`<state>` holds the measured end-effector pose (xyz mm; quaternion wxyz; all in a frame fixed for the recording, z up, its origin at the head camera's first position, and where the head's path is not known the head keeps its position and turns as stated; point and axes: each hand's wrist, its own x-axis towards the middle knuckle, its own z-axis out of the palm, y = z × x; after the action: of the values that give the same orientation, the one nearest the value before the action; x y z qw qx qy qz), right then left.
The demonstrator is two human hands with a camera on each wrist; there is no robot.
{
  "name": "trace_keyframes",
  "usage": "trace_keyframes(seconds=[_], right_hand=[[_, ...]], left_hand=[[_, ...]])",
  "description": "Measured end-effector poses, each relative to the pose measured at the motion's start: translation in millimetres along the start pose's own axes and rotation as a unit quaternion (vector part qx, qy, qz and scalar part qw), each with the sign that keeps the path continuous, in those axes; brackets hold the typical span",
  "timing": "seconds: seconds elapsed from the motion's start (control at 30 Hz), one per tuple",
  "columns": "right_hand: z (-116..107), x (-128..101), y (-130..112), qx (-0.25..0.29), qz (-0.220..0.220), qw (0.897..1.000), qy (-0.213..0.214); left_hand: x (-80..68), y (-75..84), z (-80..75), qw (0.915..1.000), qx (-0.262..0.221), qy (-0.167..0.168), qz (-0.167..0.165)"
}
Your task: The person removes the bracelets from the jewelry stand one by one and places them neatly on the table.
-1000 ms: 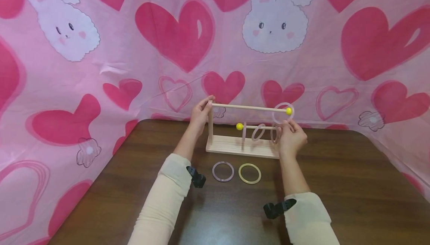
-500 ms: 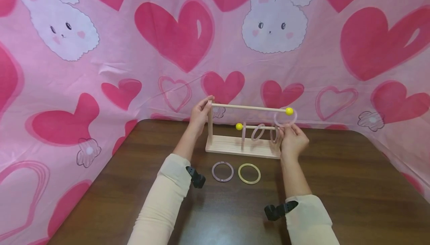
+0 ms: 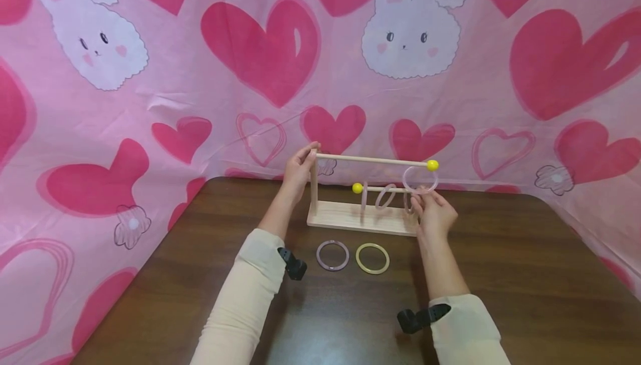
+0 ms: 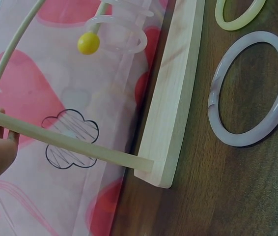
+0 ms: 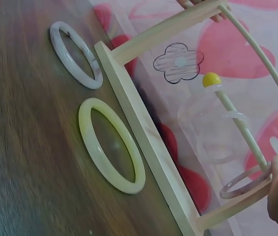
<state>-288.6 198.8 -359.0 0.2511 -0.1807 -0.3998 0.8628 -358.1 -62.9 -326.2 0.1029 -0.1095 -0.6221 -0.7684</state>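
My left hand (image 3: 297,173) grips the top of the left post of a wooden bangle stand (image 3: 360,217). My right hand (image 3: 434,213) pinches the lower edge of a translucent pale pink bangle (image 3: 437,180). That bangle overlaps the end of the upper rod (image 3: 370,159), just below and left of its yellow ball (image 3: 433,165). Three bangles hang on the lower rod, which ends in another yellow ball (image 5: 211,79); the one nearest the right post, a brownish bangle (image 5: 226,192), is partly hidden by my right hand in the head view.
On the dark wooden table (image 3: 340,309), in front of the stand, lie a lavender bangle (image 4: 214,105) and a pale yellow bangle (image 5: 87,135), side by side. Behind the table hangs a pink cloth (image 3: 345,89) with hearts and rabbits.
My right hand has lowered the pale pink bangle slightly; its outline surrounded the upper rod's ball a second ago and now sits below and left of it. My left hand has stayed put.
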Motion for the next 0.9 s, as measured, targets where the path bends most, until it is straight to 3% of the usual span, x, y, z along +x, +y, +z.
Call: trace_keyframes(seconds=[0.33, 0.9], right_hand=[[-8.1, -2.1, -7.3, -0.010, 0.062, 0.997, -0.041], [-25.9, -20.0, -5.0, -0.060, 0.090, 0.984, -0.143]], left_hand=[[0.7, -0.1, -0.2, 1.0000, 0.002, 0.001, 0.000], [1.7, -0.4, -0.2, 1.0000, 0.001, 0.000, -0.002]])
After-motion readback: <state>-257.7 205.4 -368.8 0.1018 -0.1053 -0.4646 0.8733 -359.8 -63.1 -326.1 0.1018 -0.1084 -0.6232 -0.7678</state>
